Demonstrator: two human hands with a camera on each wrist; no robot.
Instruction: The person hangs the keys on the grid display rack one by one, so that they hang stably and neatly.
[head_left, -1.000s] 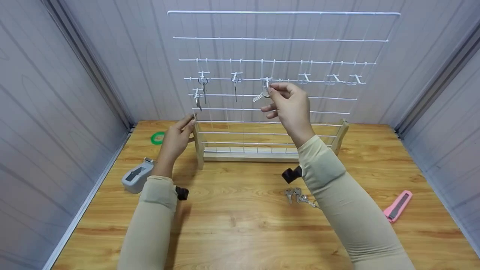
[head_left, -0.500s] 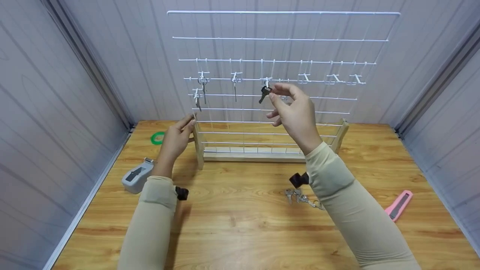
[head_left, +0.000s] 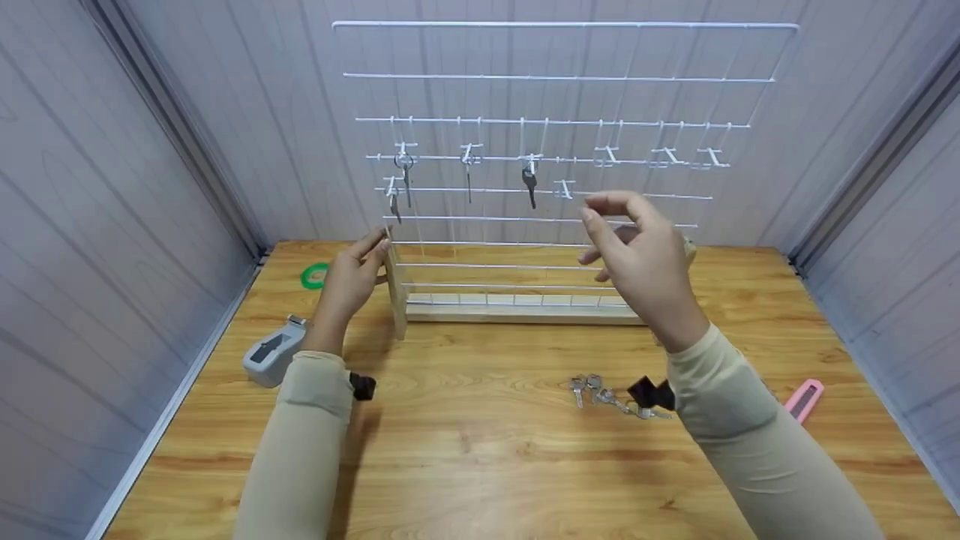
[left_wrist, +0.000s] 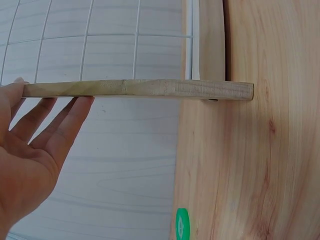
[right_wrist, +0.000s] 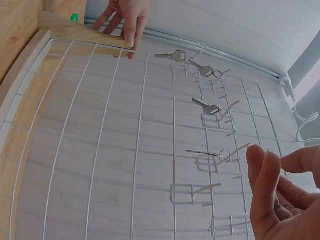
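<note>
Standing on the counter (head_left: 480, 450), the wire rack (head_left: 562, 79) now carries the dark-headed key (head_left: 529, 180) on its third hook. The right hand (head_left: 637, 262) has let go and drawn back, grip loose and empty; the left hand (head_left: 352, 277) steadies the rack's wooden post with straight fingers.

From our head we look forward and down at the wire rack (head_left: 562, 150). Our left wrist camera sits close beside its wooden post (left_wrist: 140, 89). Our right wrist camera faces the same rack and post closely.
</note>
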